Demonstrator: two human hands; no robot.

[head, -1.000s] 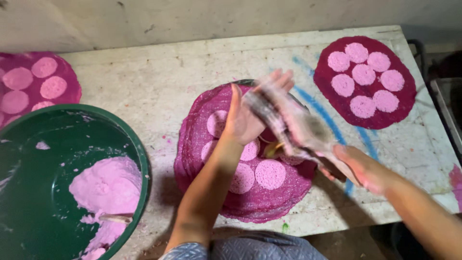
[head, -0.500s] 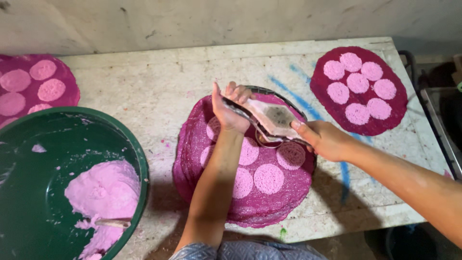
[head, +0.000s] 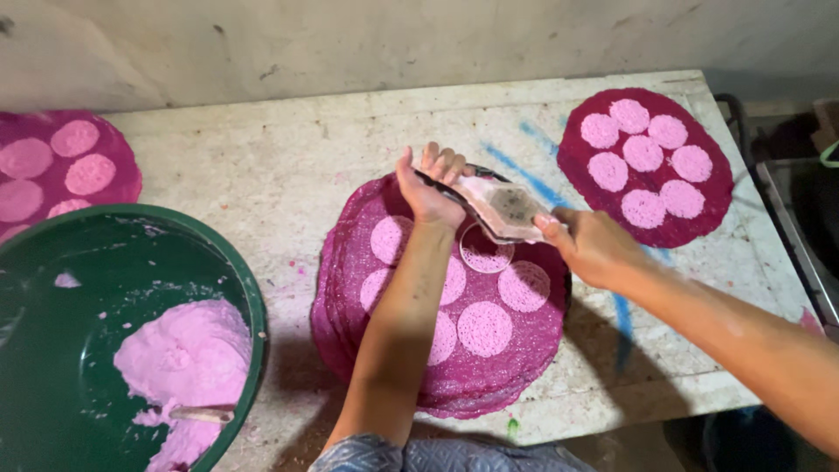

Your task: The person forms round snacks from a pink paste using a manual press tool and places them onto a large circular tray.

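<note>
Both my hands hold a flat pinkish press tool (head: 509,210) with a dark centre, tilted above the middle mat. My left hand (head: 428,188) grips its far left end and my right hand (head: 587,245) grips its near right end. Under them lies a stack of round magenta woven mats (head: 524,350) on the table, the top one carrying several pale pink dough discs (head: 486,329). One disc (head: 486,253) sits directly below the tool.
A big green basin (head: 245,288) at the lower left holds pink dough (head: 179,358) and a stick. More magenta mats with pink discs lie at the far left (head: 114,166) and upper right (head: 647,166). The stone table (head: 262,175) ends at a wall behind; a dark frame (head: 791,227) stands right.
My hands and the press tool have steadied over the middle mat after a blurred motion. The view has shifted slightly, and another disc lies on the mat.
</note>
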